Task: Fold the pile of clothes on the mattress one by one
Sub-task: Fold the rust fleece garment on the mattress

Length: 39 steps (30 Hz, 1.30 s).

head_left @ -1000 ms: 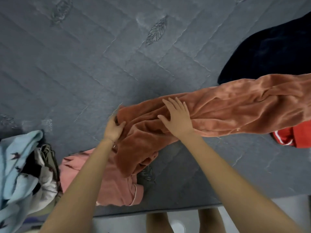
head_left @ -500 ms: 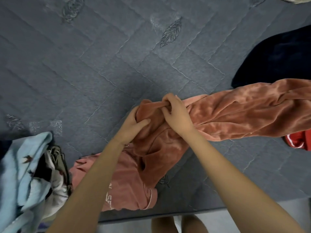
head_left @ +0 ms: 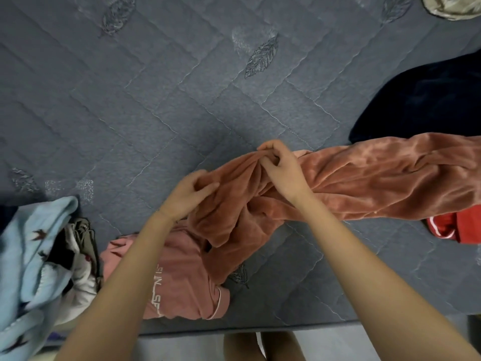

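The hands have drawn slightly apart since a half-second ago. The right hand point(head_left: 282, 169) pinches a bunched edge of the rust fleece point(head_left: 377, 175), and the left hand point(head_left: 188, 195) grips it just to the left. The fleece lies on the mattress point(head_left: 130, 113) from centre to right, its near end draped over a pink top point(head_left: 182, 282). A navy cloth point(head_left: 429, 100) lies far right, a red one point(head_left: 466, 227) near right and a blue pile point(head_left: 28, 256) left.

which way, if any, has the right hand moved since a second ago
Yes: the right hand moved nearer the stitched leaf, now gripping the rust garment.
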Each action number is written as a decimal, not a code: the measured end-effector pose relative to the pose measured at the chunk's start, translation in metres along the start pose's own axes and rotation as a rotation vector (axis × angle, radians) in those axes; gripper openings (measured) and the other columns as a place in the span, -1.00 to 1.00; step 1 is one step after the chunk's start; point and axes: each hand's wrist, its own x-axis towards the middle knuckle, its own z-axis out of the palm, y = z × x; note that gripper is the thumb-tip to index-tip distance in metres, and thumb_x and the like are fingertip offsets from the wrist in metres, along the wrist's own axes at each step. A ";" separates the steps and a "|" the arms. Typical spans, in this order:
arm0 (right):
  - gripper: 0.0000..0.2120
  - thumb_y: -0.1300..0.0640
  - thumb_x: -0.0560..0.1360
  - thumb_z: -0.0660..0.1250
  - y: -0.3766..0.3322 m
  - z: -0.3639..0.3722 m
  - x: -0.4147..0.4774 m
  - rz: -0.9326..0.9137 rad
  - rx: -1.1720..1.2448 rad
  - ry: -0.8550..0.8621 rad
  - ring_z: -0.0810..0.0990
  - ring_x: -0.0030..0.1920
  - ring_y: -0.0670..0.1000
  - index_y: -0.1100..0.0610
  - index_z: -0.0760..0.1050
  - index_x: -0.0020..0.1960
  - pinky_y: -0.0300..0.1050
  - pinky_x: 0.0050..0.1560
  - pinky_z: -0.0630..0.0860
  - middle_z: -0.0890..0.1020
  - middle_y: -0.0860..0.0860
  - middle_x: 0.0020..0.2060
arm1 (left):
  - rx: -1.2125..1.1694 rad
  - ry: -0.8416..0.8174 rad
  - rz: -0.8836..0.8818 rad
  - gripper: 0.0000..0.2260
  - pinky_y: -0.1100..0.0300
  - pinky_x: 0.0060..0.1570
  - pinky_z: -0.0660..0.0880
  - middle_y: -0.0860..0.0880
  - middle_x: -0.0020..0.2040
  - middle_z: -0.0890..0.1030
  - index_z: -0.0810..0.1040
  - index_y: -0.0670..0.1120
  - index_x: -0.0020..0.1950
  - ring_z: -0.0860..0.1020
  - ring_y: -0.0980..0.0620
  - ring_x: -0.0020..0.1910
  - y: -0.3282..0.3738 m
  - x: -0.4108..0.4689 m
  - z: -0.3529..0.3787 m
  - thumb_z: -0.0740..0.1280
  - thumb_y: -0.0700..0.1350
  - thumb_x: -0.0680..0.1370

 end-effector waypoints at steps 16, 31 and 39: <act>-0.65 0.17 0.47 0.34 0.028 0.078 0.055 -0.085 -0.736 -0.048 0.39 0.26 0.11 0.03 0.51 0.25 -0.03 0.24 0.24 0.55 0.01 0.18 | 0.986 0.576 0.099 -0.54 0.03 -0.18 0.16 -0.14 -0.45 0.50 0.43 -0.07 -0.37 0.50 -0.17 -0.36 -0.073 0.019 -0.098 0.19 0.30 0.46; -0.84 0.04 0.54 0.31 0.041 0.111 0.068 -0.048 -0.797 0.230 0.49 0.11 0.14 0.07 0.57 0.06 0.06 0.29 0.20 0.61 0.05 -0.01 | 0.712 0.455 0.098 -0.71 -0.04 -0.24 0.44 -0.27 -0.24 0.58 0.50 -0.24 0.02 0.56 -0.30 -0.25 -0.099 0.043 -0.160 0.29 0.01 0.59; -0.84 0.11 0.55 0.28 0.033 0.118 0.070 -0.069 -0.762 0.328 0.49 0.09 0.17 0.09 0.58 0.07 0.05 0.28 0.21 0.61 0.08 -0.03 | 0.925 0.398 -0.032 -0.56 0.05 -0.27 0.36 -0.17 -0.23 0.59 0.52 -0.14 -0.14 0.56 -0.24 -0.19 -0.097 0.057 -0.168 0.17 0.23 0.58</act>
